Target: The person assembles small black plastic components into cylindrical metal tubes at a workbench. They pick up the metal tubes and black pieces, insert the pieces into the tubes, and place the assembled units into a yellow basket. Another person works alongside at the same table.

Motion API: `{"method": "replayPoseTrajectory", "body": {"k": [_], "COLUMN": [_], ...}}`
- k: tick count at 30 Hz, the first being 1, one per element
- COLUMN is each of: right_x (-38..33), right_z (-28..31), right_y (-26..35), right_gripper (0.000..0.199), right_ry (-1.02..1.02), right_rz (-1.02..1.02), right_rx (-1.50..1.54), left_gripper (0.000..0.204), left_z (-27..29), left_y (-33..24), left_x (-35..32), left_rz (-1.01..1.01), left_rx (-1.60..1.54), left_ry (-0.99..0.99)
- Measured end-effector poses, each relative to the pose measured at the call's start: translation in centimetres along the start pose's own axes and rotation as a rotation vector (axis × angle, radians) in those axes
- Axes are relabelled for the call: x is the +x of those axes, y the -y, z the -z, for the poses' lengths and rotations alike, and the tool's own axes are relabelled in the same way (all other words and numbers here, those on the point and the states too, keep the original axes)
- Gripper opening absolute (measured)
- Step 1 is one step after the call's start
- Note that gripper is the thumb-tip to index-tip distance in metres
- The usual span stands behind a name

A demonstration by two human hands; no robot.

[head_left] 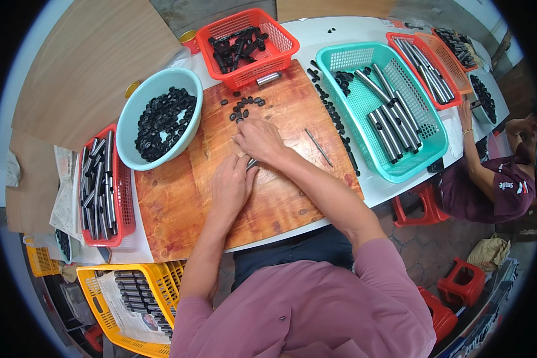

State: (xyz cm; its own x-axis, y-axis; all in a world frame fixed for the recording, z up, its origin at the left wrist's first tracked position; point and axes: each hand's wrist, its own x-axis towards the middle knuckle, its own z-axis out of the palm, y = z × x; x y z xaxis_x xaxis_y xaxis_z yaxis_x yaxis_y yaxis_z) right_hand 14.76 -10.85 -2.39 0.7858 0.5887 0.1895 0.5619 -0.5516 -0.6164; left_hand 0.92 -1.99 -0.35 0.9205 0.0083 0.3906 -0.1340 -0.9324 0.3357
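Both hands meet over the middle of a stained wooden board [286, 209]. My left hand [231, 182] is closed round the near end of a metal tube [252, 163], of which only a short shiny piece shows. Just beyond it, my right hand [260, 141] is closed over the far part, fingers bent; a dark tip sticks out past its knuckles. Most of the tube is hidden under the hands. Several small black oval caps [244, 112] lie in a loose ring just past my right hand. A thin metal rod [319, 147] rests on the board to the right.
On the left stand a pale blue bowl [195, 113] of black caps and a red basket [125, 203] of tubes. A red basket [280, 51] of black parts sits behind, a green basket [400, 170] of tubes at right. Beyond it, another person [489, 185] works. A yellow crate [89, 286] stands low left.
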Motion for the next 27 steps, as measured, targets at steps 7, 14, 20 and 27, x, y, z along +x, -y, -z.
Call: {"method": "replayPoseTrajectory", "body": {"k": [7,14,20,27], "right_x": [-0.3,-0.2,-0.7,-0.7], "right_z": [-0.5,-0.2,-0.8,-0.8], "right_y": [-0.2,0.2,-0.2,-0.3], "right_gripper": [0.022,0.022,0.022,0.02], "right_ry": [-0.114,-0.11,-0.177,-0.29], "right_rz": [0.036,0.036,0.048,0.111], "right_rx": [-0.016,-0.018,-0.041,-0.048], "left_gripper": [0.024,0.024,0.024,0.025], "left_z": [-0.4,-0.3,-0.4,-0.1], "left_y": [0.7,0.9,0.5,0.4], "left_x": [0.1,0.2,0.1,0.1], "left_rz": [0.05,0.044,0.035,0.007], "left_rx": [-0.153,-0.185,-0.143,-0.105], "left_ry": [-0.029,-0.027,0.005,0.006]}}
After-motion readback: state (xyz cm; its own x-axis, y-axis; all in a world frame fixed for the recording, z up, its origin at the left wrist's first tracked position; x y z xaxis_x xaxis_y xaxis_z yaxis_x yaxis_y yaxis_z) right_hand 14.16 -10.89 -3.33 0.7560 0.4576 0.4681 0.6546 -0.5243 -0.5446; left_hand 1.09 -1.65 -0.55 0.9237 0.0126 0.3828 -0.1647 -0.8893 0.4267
